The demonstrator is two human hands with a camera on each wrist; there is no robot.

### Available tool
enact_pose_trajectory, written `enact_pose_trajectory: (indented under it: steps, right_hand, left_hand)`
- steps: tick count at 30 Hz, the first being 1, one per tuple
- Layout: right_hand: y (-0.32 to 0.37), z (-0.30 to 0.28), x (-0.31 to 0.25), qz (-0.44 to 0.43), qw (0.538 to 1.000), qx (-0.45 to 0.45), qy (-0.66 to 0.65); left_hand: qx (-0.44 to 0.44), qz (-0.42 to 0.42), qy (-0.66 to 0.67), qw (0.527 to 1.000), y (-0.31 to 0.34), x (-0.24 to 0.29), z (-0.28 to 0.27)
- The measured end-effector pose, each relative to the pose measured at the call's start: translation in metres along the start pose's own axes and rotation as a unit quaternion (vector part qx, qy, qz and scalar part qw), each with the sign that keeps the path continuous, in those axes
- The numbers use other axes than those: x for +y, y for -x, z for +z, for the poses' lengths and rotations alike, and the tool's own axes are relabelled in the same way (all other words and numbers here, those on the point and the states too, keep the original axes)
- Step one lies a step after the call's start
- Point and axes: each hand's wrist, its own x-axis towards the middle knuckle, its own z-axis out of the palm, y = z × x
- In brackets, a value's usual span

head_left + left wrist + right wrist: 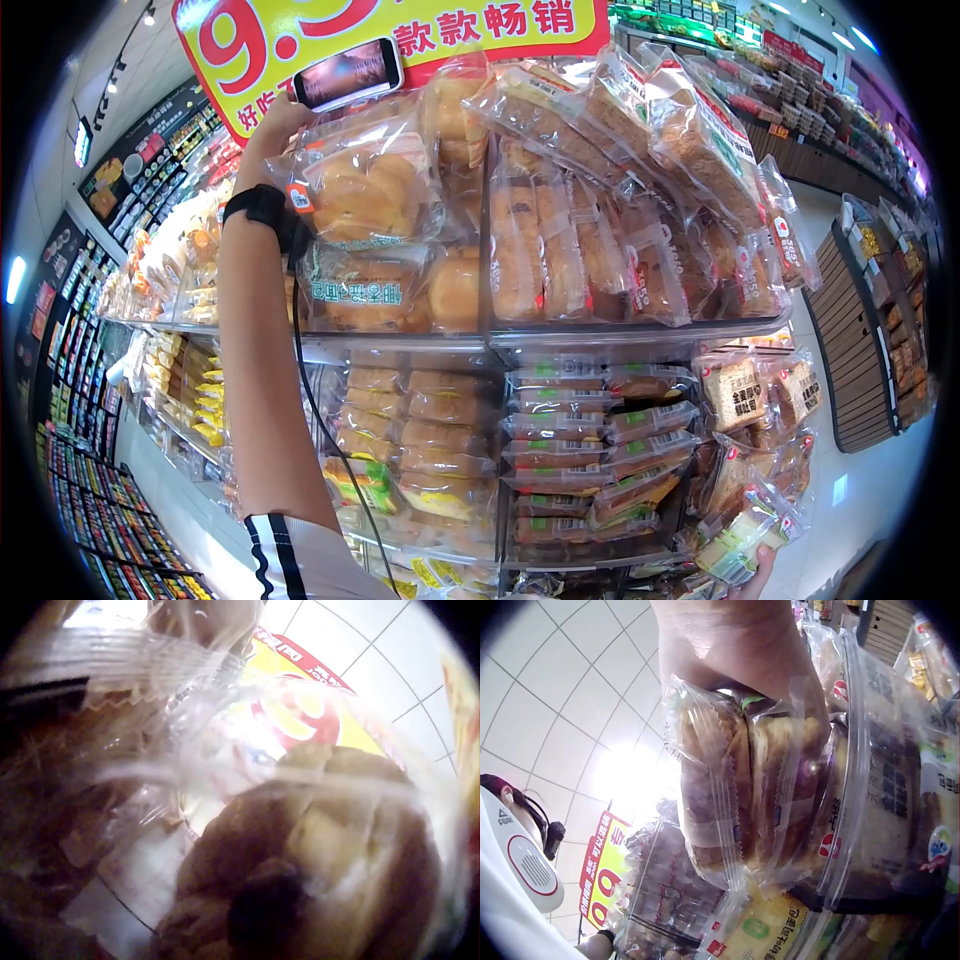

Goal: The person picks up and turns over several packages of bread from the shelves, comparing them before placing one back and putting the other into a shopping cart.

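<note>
We had the left hand [284, 120] curled at the left end of the phone [348, 75], clamped on it, some fingers hidden; the phone was tilted in front of the red and yellow sign [510, 30], above the left part of the upper shelf [640, 333]. Our arm reached up across the shelf's front edge; the black wristband [257, 208] sat just beside the bag of buns [365, 190], and a black cable [313, 395] ran down along the arm; in the left wrist view we saw blurred plastic and bread, but could not make out the fingers.

We had the right hand [766, 573] low at the right, closed on the wrapped bread [738, 548], its thumb against the wrapper; the right wrist view showed two pieces side by side under the hand, though most fingers were hidden and we could not tell their exact spread.

The wrapped bread was below the upper shelf's right front corner, near the hanging bread packs [750, 395]; bagged loaves [700, 150] leaned above, one bag reaching past that shelf's right edge; pale floor [850, 500] lay beyond, between this display and the slatted stand [855, 340].
</note>
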Motion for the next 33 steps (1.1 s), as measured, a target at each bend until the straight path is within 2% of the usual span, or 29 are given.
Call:
enact_pose_trajectory:
  steps: [3, 6, 9, 12, 18, 21, 24, 30, 33]
  right_hand:
    - [-0.002, -0.002, 0.001, 0.01, 1.0, -0.003, -0.009]
    - [-0.005, -0.002, 0.001, 0.009, 1.0, -0.002, -0.016]
    - [-0.005, 0.0, 0.0, 0.007, 1.0, -0.001, -0.014]
    - [-0.005, 0.001, 0.0, 0.006, 1.0, 0.001, -0.011]
    - [-0.005, 0.0, -0.001, 0.007, 1.0, 0.005, -0.009]
    - [-0.005, 0.0, -0.001, 0.008, 1.0, 0.006, -0.007]
    - [-0.005, 0.001, -0.002, 0.009, 1.0, 0.009, -0.007]
    - [-0.004, 0.003, -0.002, 0.014, 1.0, 0.016, -0.004]
    - [-0.005, 0.004, -0.002, 0.016, 1.0, 0.025, -0.002]
  left_hand:
    - [-0.02, -0.011, -0.029, 0.999, 0.006, 0.013, 0.0]
    - [-0.03, -0.024, 0.018, 0.999, 0.016, 0.026, 0.002]
    - [-0.016, -0.019, -0.011, 1.0, 0.02, 0.032, 0.003]
    - [0.007, 0.026, -0.049, 0.998, 0.023, 0.031, 0.004]
    - [0.031, 0.012, -0.017, 0.999, 0.02, 0.03, 0.006]
    - [0.022, 0.009, -0.017, 1.0, 0.03, 0.041, 0.006]
    - [0.002, -0.009, -0.028, 1.0, 0.012, 0.026, 0.003]
    - [-0.003, 0.001, -0.027, 1.0, 0.028, 0.04, 0.006]
    - [-0.024, -0.001, -0.034, 0.999, 0.016, 0.03, 0.003]
